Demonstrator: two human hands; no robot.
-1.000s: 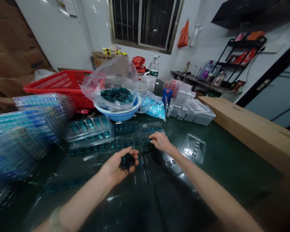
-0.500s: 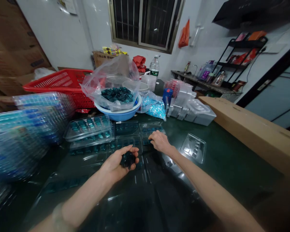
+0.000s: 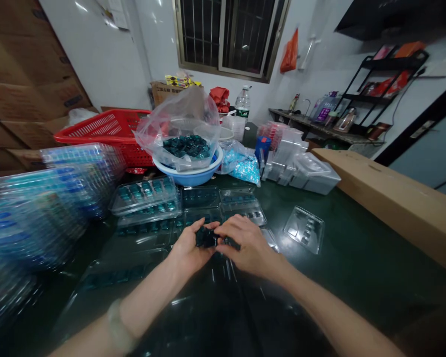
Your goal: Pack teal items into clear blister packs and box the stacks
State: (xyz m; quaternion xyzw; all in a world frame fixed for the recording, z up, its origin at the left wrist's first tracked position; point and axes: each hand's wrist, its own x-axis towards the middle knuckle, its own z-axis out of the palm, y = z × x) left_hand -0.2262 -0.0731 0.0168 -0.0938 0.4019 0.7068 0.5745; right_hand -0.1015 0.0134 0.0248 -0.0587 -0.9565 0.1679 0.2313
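Near the front of the dark green surface (image 3: 360, 248), left hand (image 3: 189, 248) cups dark teal pods (image 3: 206, 237) low, right hand (image 3: 250, 245) curling over them, just beside clear blister trays (image 3: 144, 198).

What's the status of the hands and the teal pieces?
Left hand cupping teal pieces. Right hand on them. Plastic trays just beyond the hands, not blocking.

Dim light glints off the dark tabletop (image 3: 357, 238); the clear plastic trays (image 3: 40, 223) at left smear into blur.
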